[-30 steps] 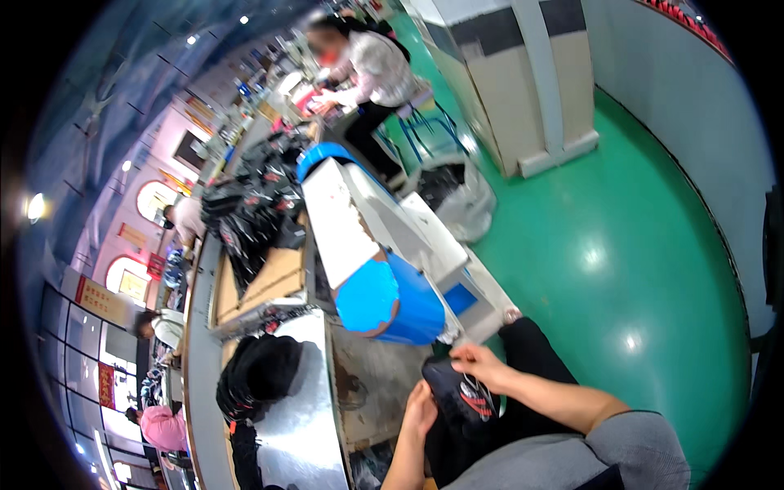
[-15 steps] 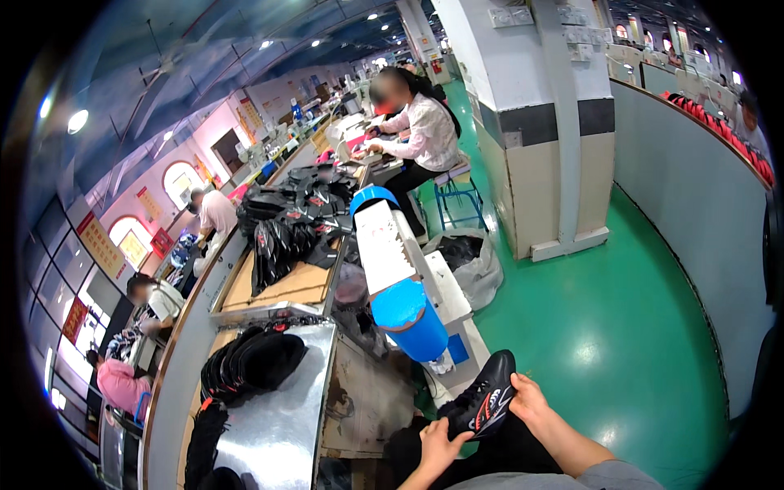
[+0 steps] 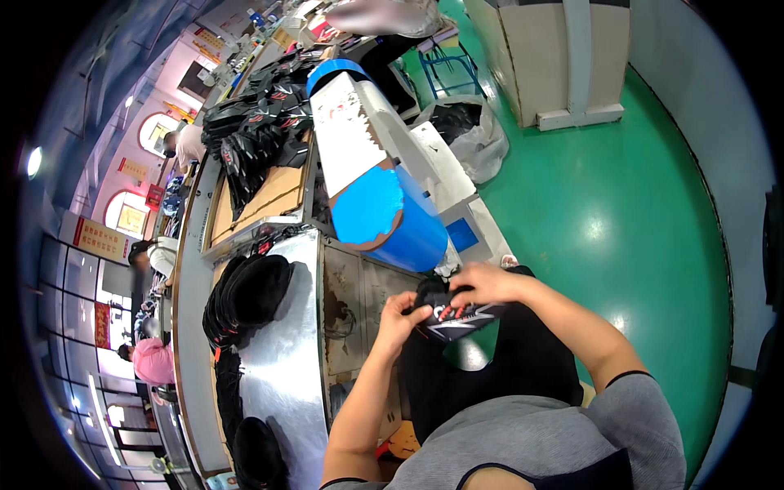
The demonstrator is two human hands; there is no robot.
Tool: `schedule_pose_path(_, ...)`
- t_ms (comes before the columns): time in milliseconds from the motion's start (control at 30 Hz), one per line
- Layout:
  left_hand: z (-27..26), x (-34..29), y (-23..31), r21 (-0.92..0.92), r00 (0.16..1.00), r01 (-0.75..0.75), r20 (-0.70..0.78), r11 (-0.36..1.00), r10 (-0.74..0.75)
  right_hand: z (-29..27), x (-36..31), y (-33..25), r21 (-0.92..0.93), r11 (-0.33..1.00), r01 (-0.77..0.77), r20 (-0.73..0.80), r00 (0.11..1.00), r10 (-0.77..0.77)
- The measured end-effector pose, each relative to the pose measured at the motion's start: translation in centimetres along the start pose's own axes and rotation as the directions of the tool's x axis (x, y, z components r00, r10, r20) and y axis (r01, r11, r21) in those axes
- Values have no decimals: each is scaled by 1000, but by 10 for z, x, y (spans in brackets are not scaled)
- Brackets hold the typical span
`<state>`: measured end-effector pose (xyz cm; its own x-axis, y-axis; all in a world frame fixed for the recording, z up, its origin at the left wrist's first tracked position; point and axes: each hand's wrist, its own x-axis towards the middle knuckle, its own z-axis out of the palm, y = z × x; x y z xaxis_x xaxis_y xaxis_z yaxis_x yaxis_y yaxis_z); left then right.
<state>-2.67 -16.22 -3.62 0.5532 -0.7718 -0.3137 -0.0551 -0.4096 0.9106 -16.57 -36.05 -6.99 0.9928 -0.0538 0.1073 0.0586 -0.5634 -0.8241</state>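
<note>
Between my two hands is a black shoe upper (image 3: 459, 320) with red and white markings, just in front of the machine's blue end and above my lap. My left hand (image 3: 398, 322) pinches its left side, thumb on top. From the right, my right hand (image 3: 490, 284) grips its upper edge with bent fingers. The machine (image 3: 412, 233), blue and white with patches of worn covering, stands right ahead. Part of the upper is hidden behind my fingers.
A metal-topped table (image 3: 298, 318) on my left carries a row of nested black shoe uppers (image 3: 260, 290). Farther off lie piled black pieces (image 3: 261, 122) on cardboard. A translucent bag (image 3: 482, 155) of dark pieces sits by the machine. A pillar (image 3: 563, 65) rises beyond. Other people work nearby.
My view has tipped downward. The shoe upper has moved left and up in the picture, closer to the machine. My right hand has shifted from its right side to its upper edge.
</note>
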Motion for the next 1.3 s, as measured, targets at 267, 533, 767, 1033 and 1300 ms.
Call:
schedule_pose_path(267,-3,64,26,-186,977,210,22,960,-210,4,27,33,220,903,-369,-78,916,393)
schedule_pose_path(533,-41,105,3,-233,970,219,153,947,-187,-2,27,28,641,709,-293,-87,891,446)
schedule_pose_path(767,-39,108,-13,-83,991,116,71,990,-110,1,7,37,826,492,-276,-10,865,501)
schedule_pose_path(1033,-20,71,4,-351,990,137,10,926,-142,6,18,47,771,615,-167,-95,924,370)
schedule_pose_path(1300,2,-50,-71,-648,935,339,150,682,-321,40,-14,-6,592,805,34,36,997,-68)
